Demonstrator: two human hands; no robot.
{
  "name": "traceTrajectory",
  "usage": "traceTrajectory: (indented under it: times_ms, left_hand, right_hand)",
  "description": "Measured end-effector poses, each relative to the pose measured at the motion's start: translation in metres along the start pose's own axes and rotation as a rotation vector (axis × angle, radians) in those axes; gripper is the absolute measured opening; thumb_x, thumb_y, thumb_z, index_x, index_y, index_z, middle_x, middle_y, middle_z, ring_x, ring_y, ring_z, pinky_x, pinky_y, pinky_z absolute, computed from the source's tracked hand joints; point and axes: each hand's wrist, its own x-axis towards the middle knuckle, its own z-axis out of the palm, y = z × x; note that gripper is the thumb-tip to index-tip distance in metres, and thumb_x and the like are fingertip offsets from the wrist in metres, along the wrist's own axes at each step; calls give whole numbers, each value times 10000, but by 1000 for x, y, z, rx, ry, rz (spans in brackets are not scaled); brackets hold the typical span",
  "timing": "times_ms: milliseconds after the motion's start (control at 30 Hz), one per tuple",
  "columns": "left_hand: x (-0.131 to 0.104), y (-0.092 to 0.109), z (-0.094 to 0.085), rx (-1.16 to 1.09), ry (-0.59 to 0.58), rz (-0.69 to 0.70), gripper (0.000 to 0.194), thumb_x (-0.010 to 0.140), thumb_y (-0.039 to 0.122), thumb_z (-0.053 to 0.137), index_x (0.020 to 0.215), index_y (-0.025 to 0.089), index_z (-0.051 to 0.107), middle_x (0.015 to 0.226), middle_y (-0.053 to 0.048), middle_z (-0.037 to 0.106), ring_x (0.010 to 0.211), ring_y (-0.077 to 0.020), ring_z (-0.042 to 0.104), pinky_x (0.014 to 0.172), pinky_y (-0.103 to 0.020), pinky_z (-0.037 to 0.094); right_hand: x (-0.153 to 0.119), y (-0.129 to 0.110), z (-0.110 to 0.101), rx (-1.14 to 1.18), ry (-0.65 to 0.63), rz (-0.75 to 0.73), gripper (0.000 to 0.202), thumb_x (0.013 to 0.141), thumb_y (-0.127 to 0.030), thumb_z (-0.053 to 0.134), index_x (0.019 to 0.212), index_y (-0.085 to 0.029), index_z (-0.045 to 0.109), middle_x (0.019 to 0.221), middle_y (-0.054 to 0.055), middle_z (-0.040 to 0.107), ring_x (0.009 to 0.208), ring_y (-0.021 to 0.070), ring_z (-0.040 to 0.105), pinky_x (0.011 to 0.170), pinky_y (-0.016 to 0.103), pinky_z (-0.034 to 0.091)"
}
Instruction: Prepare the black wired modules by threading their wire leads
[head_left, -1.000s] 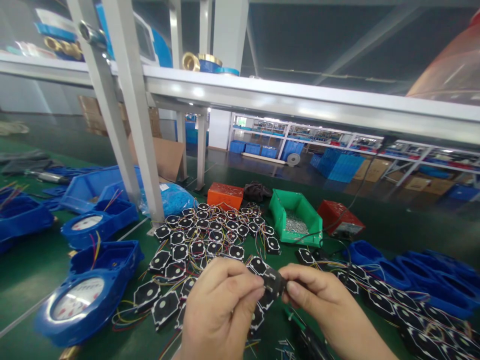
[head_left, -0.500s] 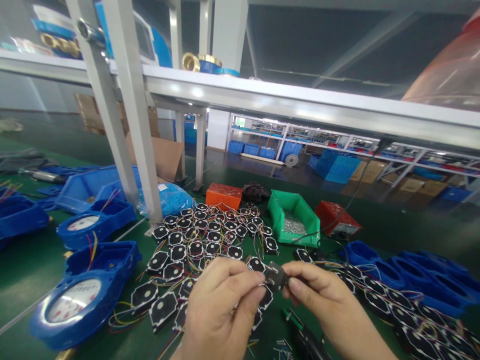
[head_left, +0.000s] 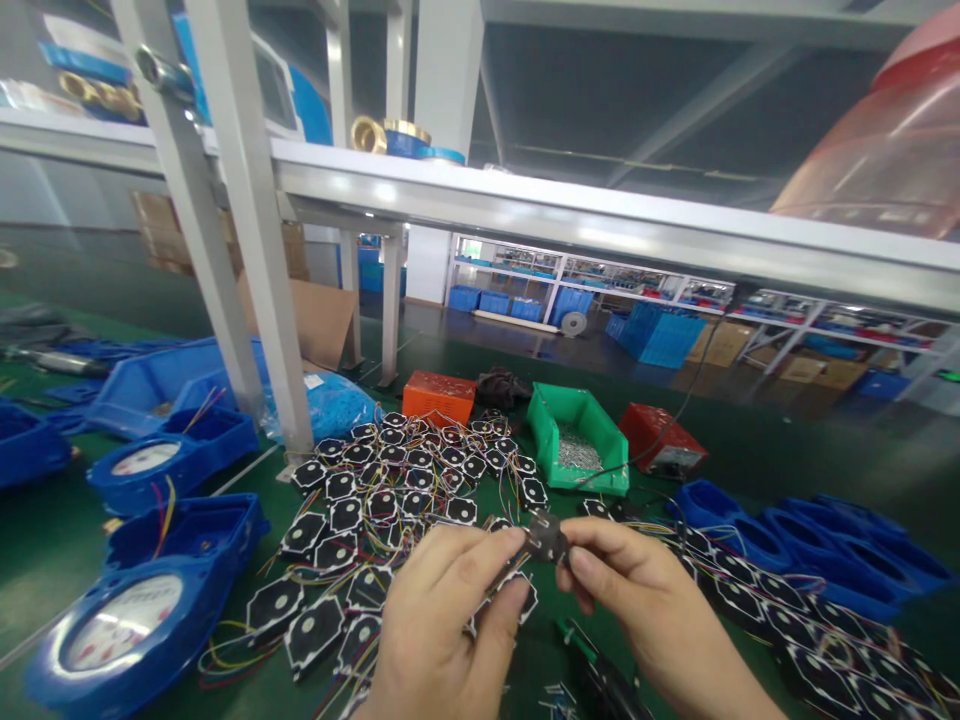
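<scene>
A small black part [head_left: 547, 536] with metal bits on its face is held up between my hands. My right hand [head_left: 637, 590] pinches its right side with thumb and fingers. At its left edge is my left hand [head_left: 457, 610], fingertips closed; whether they grip the part or something tiny is hidden. Beneath and to the left spread many black modules [head_left: 316, 630] with white edges and coloured wires. Below the hands lies a black tool with a green end [head_left: 600, 675], beside a few loose screws [head_left: 556, 700].
Blue meter housings [head_left: 124, 620] stand at left. Behind the modules are an orange box [head_left: 439, 398], a green bin of small metal pieces [head_left: 541, 440] and a red box [head_left: 664, 440]. More blue housings [head_left: 832, 550] lie right. Metal posts [head_left: 255, 220] carry a shelf [head_left: 525, 195] overhead.
The view has shifted slightly, so the surroundings sit further left. The left thumb and forefinger look a little further apart; the black part stays between the hands, turned slightly.
</scene>
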Motion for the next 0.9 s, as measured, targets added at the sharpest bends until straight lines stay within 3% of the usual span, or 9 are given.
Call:
traceTrajectory:
  times_ms: [167, 433, 667, 900]
  left_hand:
    - [0, 0, -1, 14, 3, 8, 318, 734, 105, 528, 1050, 142, 512, 837, -50, 611, 766, -123, 558, 672, -248, 487]
    - [1, 0, -1, 10, 6, -19, 247, 735, 105, 524, 977, 148, 543, 817, -47, 610, 758, -120, 557, 650, -237, 484]
    - [0, -2, 2, 26, -15, 12, 360, 734, 118, 524, 1092, 130, 488, 880, -62, 614, 791, -123, 558, 680, -244, 492]
    - [0, -1, -2, 102, -17, -5, 345, 736, 140, 519, 1078, 168, 486, 885, -56, 617, 789, -137, 577, 689, -256, 509]
  right_hand:
    - [0, -1, 1, -7, 1, 1, 250, 749, -342, 584, 859, -121, 620, 629, 30, 524, 566, 111, 427, 518, 208, 327]
    - [2, 2, 0, -24, 15, 6, 270, 738, -355, 590, 865, -119, 622, 628, 35, 530, 568, 118, 436, 510, 211, 337]
    - [1, 0, -1, -28, -4, -17, 239, 758, -342, 578, 862, -131, 619, 632, 25, 531, 565, 106, 430, 515, 201, 335]
    - [1, -3, -4, -39, 33, -18, 284, 736, -372, 585, 845, -111, 608, 615, 32, 530, 543, 111, 427, 503, 218, 331]
